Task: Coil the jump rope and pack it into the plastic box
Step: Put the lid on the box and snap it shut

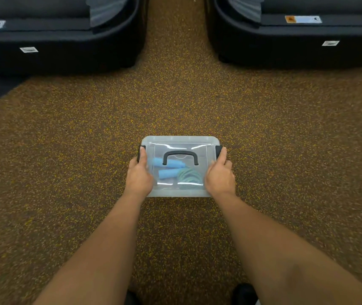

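Observation:
A clear plastic box (pixel 180 142) with its lid on and a black carry handle (pixel 180 156) sits on the speckled floor in the middle of the view. Through the lid I see the jump rope: two blue handles (pixel 168 168) and a greenish coil (pixel 189 175) at the right. My left hand (pixel 139 175) grips the box's left side, thumb on the black left latch (pixel 141 148). My right hand (pixel 219 175) grips the right side, a finger on the black right latch (pixel 219 149).
Brown floor (pixel 197 95) flecked with yellow spreads all around the box. Two large black upholstered units stand at the back left (pixel 54 40) and back right (pixel 296 40), with a floor gap between them. Dark shoe tips (pixel 244 293) show at the bottom edge.

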`<action>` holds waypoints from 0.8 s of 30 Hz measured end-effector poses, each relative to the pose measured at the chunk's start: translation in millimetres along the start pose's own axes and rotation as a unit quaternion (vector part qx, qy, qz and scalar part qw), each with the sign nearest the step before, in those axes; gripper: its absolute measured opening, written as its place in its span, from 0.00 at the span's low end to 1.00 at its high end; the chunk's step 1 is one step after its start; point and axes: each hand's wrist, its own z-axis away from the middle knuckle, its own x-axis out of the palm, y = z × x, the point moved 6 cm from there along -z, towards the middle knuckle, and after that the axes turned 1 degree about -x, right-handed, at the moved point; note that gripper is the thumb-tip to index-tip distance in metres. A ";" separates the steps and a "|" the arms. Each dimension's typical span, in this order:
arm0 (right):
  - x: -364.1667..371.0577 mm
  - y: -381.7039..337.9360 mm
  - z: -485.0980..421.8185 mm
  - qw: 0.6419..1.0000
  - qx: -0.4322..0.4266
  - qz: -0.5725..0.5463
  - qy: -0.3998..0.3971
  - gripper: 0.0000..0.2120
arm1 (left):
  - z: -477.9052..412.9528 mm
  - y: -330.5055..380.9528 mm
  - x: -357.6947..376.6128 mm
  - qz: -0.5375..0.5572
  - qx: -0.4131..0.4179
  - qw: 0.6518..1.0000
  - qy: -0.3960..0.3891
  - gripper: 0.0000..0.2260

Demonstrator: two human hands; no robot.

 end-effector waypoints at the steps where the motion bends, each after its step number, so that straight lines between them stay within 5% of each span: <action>1: -0.1 0.2 0.4 1.000 0.001 0.001 -0.001 0.28 | -0.1 0.3 -0.2 0.001 -0.002 1.000 -0.005 0.31; 10: -3.6 0.3 -1.3 0.999 -0.005 0.020 -0.029 0.28 | -1.4 6.2 -4.1 -0.006 -0.015 1.000 -0.021 0.31; 17: -7.7 -2.8 -7.1 0.998 -0.058 0.027 -0.015 0.32 | -3.1 8.4 -2.4 0.045 0.014 0.997 0.067 0.24; 24: -18.9 -16.7 -24.1 0.990 -0.110 0.086 0.035 0.30 | -24.0 34.5 -6.0 -0.027 0.058 0.988 0.141 0.23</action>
